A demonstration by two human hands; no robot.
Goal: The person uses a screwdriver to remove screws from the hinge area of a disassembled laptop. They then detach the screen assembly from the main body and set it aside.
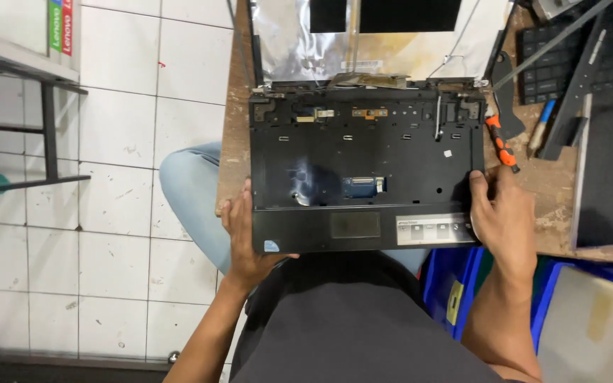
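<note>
A black laptop base (363, 163) with its keyboard removed lies on a worn wooden bench (234, 120), its palm rest and touchpad (355, 225) toward me. The stripped lid with silver foil backing (299, 42) lies open behind it. My left hand (246, 237) grips the front left corner of the base, thumb on the side edge. My right hand (499, 213) holds the right front edge, fingers wrapped around the side.
An orange-handled screwdriver (500, 142) lies right of the laptop, beside a small tool (540, 126) and black laptop parts, including a keyboard (558, 64). Blue bins (448, 280) sit under the bench at right. White tiled floor and a metal frame (47, 128) are at left.
</note>
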